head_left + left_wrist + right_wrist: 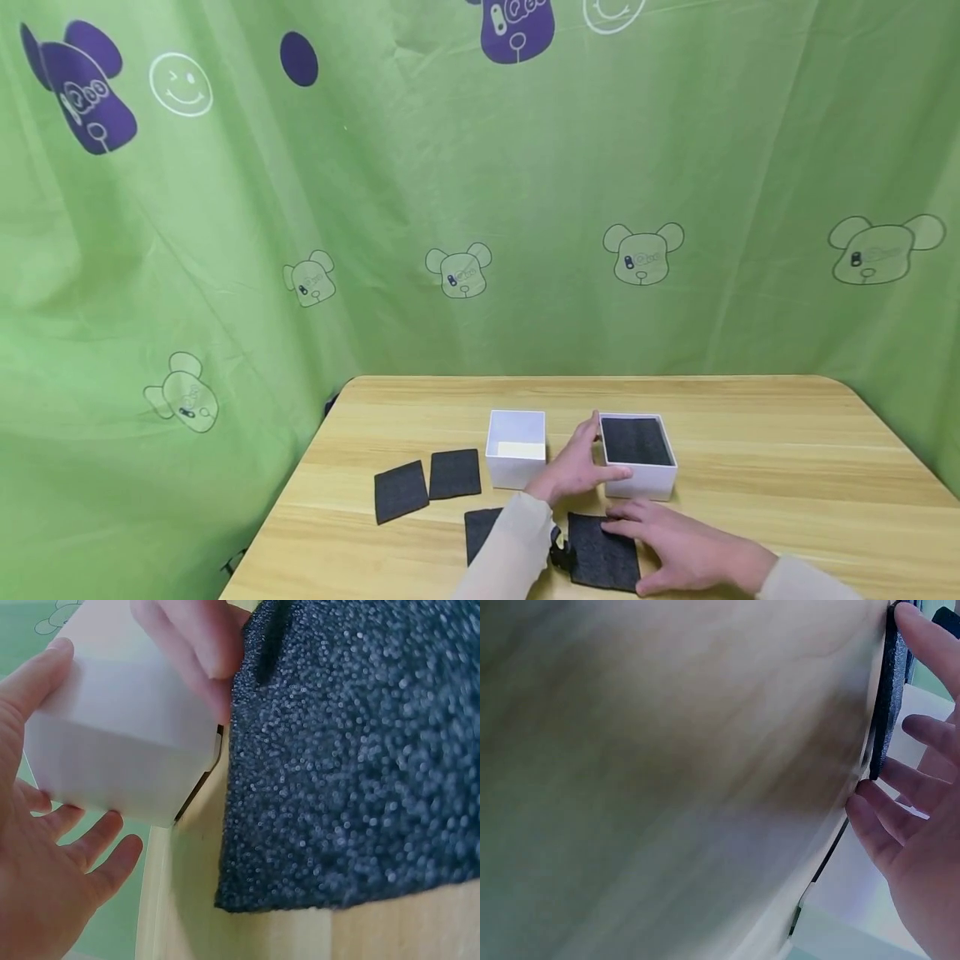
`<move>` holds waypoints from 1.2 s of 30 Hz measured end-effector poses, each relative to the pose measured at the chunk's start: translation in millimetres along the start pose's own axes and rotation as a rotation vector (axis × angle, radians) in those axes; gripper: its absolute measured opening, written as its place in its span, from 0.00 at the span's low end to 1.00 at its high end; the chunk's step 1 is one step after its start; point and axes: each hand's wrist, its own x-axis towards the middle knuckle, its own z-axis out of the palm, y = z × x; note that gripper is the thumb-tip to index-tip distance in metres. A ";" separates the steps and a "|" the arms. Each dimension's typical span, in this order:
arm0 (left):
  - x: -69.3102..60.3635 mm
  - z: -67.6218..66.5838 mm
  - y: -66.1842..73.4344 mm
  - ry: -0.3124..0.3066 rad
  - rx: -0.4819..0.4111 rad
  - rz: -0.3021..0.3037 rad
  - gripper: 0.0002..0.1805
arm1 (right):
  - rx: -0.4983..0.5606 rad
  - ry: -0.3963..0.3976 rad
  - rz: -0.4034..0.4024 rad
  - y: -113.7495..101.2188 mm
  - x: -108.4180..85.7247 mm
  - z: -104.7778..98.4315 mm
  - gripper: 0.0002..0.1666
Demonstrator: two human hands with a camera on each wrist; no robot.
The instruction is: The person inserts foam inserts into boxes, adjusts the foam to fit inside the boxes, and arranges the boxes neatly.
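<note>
One black pad [596,557] lies on the table [787,458], the right hand's [678,542] fingers touching its edge, though whether they pinch it I cannot tell; the left hand [576,468], fingers spread, touches the white box [643,483] just beyond.

The tabletop [787,450] and curtain [525,167] behind it are brightly lit; the right wrist view shows the tabletop shadowed and blurred.

An open-topped white box [641,483] stands upright, set in from the far edge of the tabletop [787,442], a black sheet [636,442] filling its opening. A thin, grainy black square [600,560] lies just beside the box, farther from that edge.
</note>
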 end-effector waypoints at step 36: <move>3.7 1.1 -2.5 0.017 0.031 0.001 0.60 | -0.074 0.041 -0.003 -8.9 9.0 3.0 0.49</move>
